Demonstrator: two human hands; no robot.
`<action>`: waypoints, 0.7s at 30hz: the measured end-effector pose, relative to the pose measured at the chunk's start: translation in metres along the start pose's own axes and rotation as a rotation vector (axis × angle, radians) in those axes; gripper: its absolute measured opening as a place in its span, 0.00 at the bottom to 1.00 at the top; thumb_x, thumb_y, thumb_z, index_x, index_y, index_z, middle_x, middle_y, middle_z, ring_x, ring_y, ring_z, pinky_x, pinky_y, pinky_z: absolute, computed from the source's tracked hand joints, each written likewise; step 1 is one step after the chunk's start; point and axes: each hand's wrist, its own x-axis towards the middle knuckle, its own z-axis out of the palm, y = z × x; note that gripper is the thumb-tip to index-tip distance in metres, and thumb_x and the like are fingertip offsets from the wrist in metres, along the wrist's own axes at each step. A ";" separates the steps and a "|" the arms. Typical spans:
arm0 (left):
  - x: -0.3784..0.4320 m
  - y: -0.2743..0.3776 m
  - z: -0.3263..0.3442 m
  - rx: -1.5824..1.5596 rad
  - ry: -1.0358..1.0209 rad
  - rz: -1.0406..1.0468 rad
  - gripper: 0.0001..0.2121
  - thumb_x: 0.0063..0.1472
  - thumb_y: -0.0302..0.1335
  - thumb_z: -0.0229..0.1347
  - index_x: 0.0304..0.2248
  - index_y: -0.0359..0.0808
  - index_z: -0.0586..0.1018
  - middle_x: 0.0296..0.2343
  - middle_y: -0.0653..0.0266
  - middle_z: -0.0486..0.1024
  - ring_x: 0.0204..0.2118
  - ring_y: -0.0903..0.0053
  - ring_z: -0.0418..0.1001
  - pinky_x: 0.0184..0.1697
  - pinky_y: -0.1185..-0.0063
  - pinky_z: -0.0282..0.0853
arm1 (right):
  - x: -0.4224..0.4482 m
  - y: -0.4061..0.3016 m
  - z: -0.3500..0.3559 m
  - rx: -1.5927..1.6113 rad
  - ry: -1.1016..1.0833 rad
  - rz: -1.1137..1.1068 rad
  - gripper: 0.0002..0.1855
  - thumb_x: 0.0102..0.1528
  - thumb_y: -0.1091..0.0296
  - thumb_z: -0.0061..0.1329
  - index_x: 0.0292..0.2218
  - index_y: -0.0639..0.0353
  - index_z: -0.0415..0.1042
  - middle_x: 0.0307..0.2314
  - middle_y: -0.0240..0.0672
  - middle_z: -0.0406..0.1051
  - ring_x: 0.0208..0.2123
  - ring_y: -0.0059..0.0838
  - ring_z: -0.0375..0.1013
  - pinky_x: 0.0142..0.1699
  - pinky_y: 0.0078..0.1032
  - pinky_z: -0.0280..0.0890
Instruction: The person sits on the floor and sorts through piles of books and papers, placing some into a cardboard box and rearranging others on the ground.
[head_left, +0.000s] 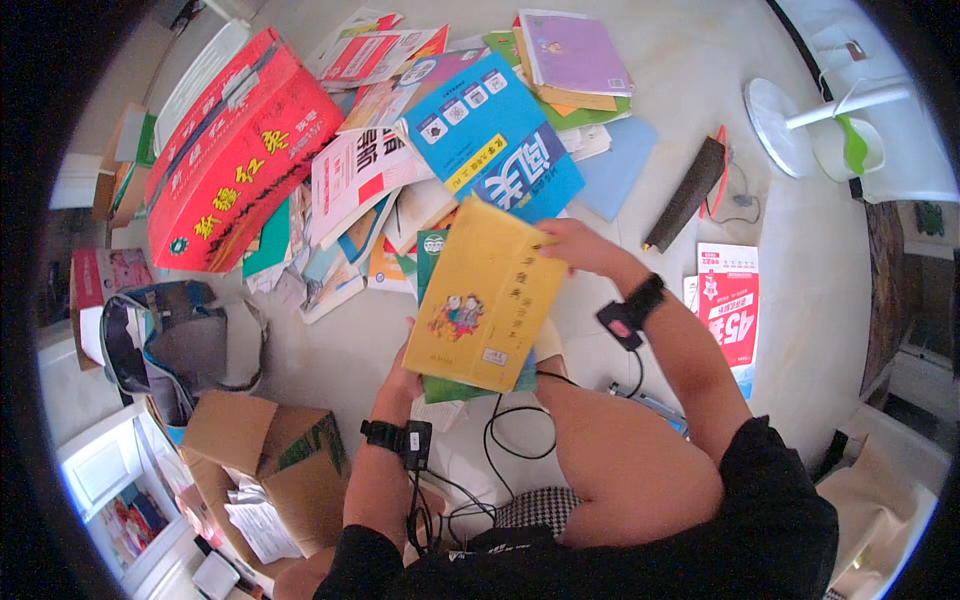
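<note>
A yellow booklet (484, 300) with a small picture of two figures and handwriting on its cover is held up before me. My right hand (583, 247) pinches its upper right edge. Beneath it lies a green book (459, 390), showing at the lower edge and upper left. My left hand (401, 375) holds the lower left side of this stack, its fingers partly hidden behind the books. Just beyond is a blue workbook (487, 135) on a heap of books. A white and red workbook (360, 180) leans in the heap beside it.
A red carton (240, 157) stands at the far left, above a grey bag (199, 337) and an open cardboard box (300, 480) with papers. A purple book (574, 52) tops another stack. At right lie a dark folded object (686, 195) and a red workbook (727, 300). Cables (517, 454) hang near my legs.
</note>
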 end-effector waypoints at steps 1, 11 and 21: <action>0.000 0.001 -0.002 -0.018 0.007 -0.001 0.34 0.57 0.56 0.29 0.52 0.35 0.57 0.49 0.60 0.60 0.51 0.70 0.60 0.52 0.72 0.57 | 0.016 -0.005 0.006 -0.096 -0.027 -0.076 0.16 0.47 0.68 0.45 0.40 0.58 0.66 0.26 0.31 0.68 0.22 0.20 0.68 0.18 0.15 0.60; -0.002 0.011 0.002 0.236 0.069 0.112 0.19 0.52 0.26 0.55 0.43 0.31 0.66 0.36 0.61 0.71 0.35 0.76 0.72 0.38 0.76 0.70 | 0.044 -0.017 0.023 -0.041 -0.089 0.054 0.13 0.48 0.67 0.46 0.36 0.60 0.65 0.25 0.37 0.67 0.26 0.23 0.69 0.27 0.22 0.64; -0.026 0.002 0.003 0.175 0.093 0.122 0.18 0.52 0.25 0.55 0.42 0.30 0.68 0.35 0.62 0.72 0.34 0.77 0.72 0.37 0.77 0.69 | 0.080 0.016 -0.067 0.182 0.400 0.046 0.25 0.41 0.64 0.56 0.40 0.66 0.68 0.34 0.37 0.70 0.35 0.24 0.68 0.41 0.23 0.62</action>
